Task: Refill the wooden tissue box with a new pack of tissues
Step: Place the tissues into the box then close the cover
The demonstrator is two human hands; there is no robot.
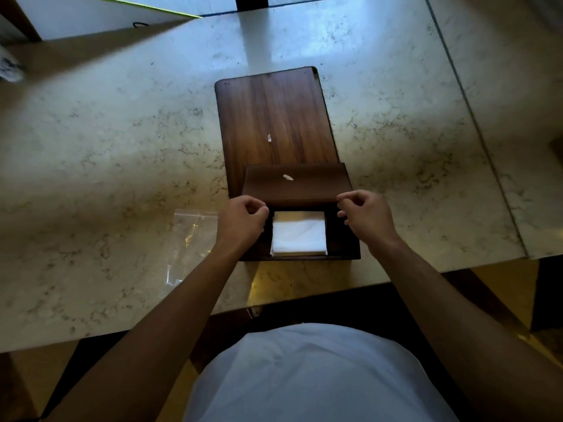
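Observation:
The dark wooden tissue box (342, 243) stands open at the table's near edge. A white stack of tissues (299, 234) lies inside it. A wooden flap (297, 185) rises along the box's far side, and beyond it a long wooden panel (274, 117) lies flat. My left hand (243, 220) is at the flap's near left corner and my right hand (367, 216) at its near right corner. On both hands the fingers are curled and pinched at the flap's edge.
A crumpled clear plastic bag (190, 236) lies on the marble table (106, 147) just left of the box. Two small white scraps (269, 137) sit on the wood. A white board (91, 16) stands at the far left, and a table seam (475, 123) runs along the right.

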